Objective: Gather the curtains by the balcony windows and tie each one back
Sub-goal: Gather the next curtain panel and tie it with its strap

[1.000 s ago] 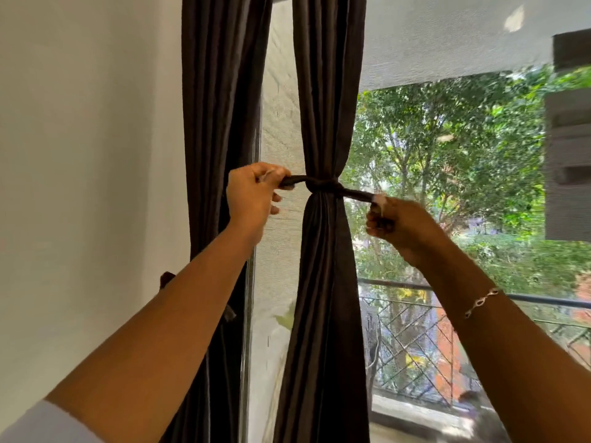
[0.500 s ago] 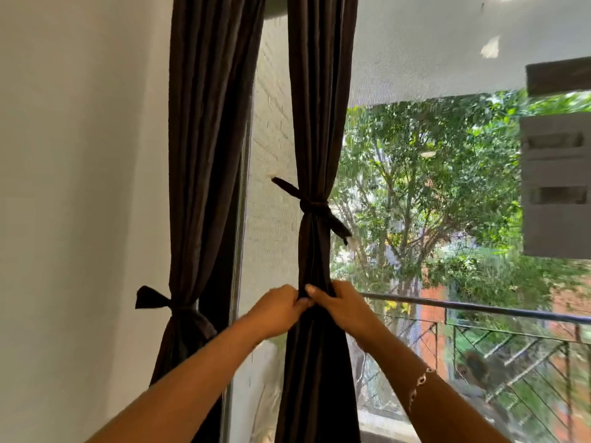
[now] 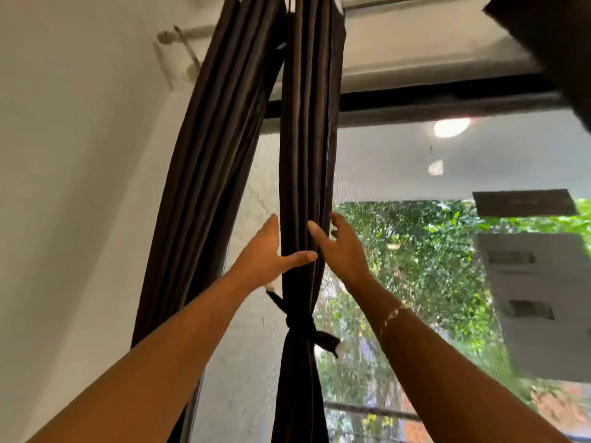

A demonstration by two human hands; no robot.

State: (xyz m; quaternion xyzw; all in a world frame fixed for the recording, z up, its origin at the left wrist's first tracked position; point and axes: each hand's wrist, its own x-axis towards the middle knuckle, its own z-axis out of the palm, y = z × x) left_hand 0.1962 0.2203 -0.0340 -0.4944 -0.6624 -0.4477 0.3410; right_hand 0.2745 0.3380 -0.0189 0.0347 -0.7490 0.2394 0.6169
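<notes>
Two dark brown curtains hang from a rod at the window's left side. The nearer curtain (image 3: pixel 303 161) is bunched and knotted by a dark tie-back (image 3: pixel 302 327) low down. My left hand (image 3: pixel 267 251) lies flat against its left edge above the knot, thumb across the front folds. My right hand (image 3: pixel 340 247) is spread on its right edge at the same height, fingers apart. Neither hand grips the cloth. The second curtain (image 3: pixel 208 174) hangs to the left against the wall; its tie is out of view.
A white wall (image 3: pixel 80 219) fills the left. The curtain rod bracket (image 3: pixel 182 43) sits high on it. Behind the curtains are a mesh screen (image 3: pixel 415 174), a balcony railing (image 3: pixel 367 410), trees and a grey building. A dark window frame bar (image 3: pixel 431 97) runs across the top.
My hands left the tie ends, pinched the curtain below the knot, then rose above it and spread flat on both sides. My view tilted upward toward the rod.
</notes>
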